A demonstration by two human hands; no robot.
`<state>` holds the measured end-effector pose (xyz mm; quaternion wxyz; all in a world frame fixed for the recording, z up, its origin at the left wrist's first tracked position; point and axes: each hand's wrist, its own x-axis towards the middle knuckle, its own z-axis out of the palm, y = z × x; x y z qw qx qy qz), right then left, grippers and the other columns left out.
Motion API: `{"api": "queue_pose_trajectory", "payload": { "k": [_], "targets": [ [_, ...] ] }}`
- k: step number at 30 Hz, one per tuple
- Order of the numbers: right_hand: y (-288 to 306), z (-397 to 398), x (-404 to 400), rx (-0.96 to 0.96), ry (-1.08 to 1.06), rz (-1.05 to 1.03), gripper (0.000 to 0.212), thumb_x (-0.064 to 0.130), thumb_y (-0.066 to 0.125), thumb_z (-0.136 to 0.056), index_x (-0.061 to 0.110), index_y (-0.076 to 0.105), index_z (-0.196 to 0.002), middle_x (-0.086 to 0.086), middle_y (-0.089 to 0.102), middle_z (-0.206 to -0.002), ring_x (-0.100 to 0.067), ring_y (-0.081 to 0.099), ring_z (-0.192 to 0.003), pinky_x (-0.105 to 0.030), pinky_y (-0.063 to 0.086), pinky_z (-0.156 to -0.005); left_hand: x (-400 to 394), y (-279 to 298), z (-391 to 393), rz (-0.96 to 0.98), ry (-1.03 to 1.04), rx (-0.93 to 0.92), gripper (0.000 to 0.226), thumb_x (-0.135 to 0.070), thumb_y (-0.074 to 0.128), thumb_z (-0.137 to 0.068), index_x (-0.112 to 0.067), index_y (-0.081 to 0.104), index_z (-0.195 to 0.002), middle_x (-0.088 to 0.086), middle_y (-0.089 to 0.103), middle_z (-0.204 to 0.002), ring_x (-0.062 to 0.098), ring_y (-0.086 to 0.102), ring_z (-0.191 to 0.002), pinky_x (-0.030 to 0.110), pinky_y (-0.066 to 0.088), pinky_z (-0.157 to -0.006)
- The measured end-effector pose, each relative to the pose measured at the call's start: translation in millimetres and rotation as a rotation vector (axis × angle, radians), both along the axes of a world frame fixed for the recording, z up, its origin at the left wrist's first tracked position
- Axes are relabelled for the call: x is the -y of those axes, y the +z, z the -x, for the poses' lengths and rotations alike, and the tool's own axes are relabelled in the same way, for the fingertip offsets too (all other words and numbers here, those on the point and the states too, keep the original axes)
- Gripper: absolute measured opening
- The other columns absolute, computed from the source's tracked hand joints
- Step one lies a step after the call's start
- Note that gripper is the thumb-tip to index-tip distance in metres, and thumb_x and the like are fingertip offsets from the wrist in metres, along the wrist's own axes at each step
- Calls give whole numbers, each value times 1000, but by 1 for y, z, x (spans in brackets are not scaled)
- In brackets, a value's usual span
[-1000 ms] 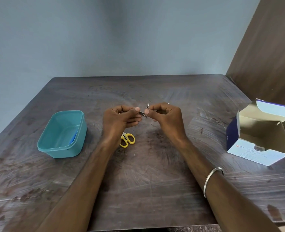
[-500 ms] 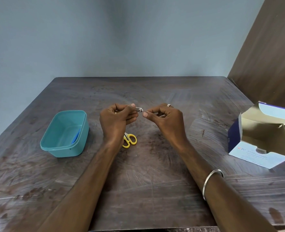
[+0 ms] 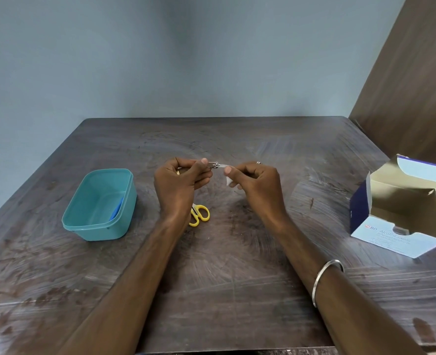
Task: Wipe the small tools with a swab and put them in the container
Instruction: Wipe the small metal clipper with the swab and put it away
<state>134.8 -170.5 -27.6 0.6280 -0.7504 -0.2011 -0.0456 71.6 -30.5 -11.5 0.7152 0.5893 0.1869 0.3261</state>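
A teal container (image 3: 99, 204) sits at the left of the dark table (image 3: 224, 290), open-topped, with a blue item (image 3: 117, 212) lying against its right inner wall. Right of it, the left hand (image 3: 179, 187) is raised over the table, thumb and fingers curled and pinching a small metal tool (image 3: 214, 165) whose end sticks out toward the right. Below that hand lie scissors (image 3: 199, 213) with yellow handles, partly hidden by the wrist. The right hand (image 3: 255, 183) faces the left one, its thumb and fingers pinched on a white swab (image 3: 228, 179), which meets the tool's tip; the exact contact is too small to make out. A metal bangle (image 3: 325, 279) circles the right forearm. At the far right stands an open box (image 3: 401, 219) of alcohol swabs, flaps up.
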Motion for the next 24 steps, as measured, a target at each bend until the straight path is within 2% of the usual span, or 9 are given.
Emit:
{"api": "queue_pose_trajectory", "payload": {
  "k": [4,7,10,14,19,22,24],
  "targets": [
    [-1,-3,1,-96,-29,-77,18,29,75,-87,14,79,-79,-2,76,-73,-22,73,-74,-45,59,-75,0,1,1,-33,-23,-5,14,-11,79,-83,-1,69,-85,18,76,-79,33,76,-74,37,63,-68],
    [1,-4,2,-140,-46,-135,14,25,74,-88,13,79,-84,-4,76,-75,-21,74,-76,-43,58,-77,0,2,3,-50,-73,-13,15,-11,80,-82,-2,69,-85,17,76,-80,33,76,-75,38,63,-70],
    [3,-5,4,-161,-52,-166,12,21,73,-89,11,79,-86,-5,76,-77,-19,74,-77,-38,59,-76,0,5,5,-34,-134,-45,21,-8,80,-81,2,67,-94,19,76,-82,34,75,-76,35,63,-69],
    [3,-6,5,-141,-46,-172,9,17,72,-89,13,78,-83,-5,76,-78,-17,74,-76,-34,59,-73,-2,8,7,-61,-276,-165,29,-1,76,-82,-2,66,-110,17,76,-82,29,74,-69,31,62,-65],
    [3,-5,5,-86,1,-121,10,18,72,-89,11,78,-85,-4,76,-81,-17,74,-78,-31,59,-73,0,4,7,-162,-426,-303,14,-3,70,-87,-3,73,-101,14,70,-71,22,64,-56,27,56,-51],
    [4,-6,6,-63,22,-117,4,19,76,-86,20,79,-87,3,77,-89,-10,72,-85,-31,59,-78,1,3,7,-146,-372,-282,10,-3,70,-87,-3,73,-97,15,70,-66,22,65,-52,26,55,-49],
    [4,-7,8,-32,12,-87,11,16,78,-84,22,79,-93,9,76,-95,-2,69,-88,-23,56,-80,0,4,7,-116,-334,-263,8,-4,71,-87,-4,72,-95,18,73,-70,24,70,-56,27,57,-52]
  ]
}}
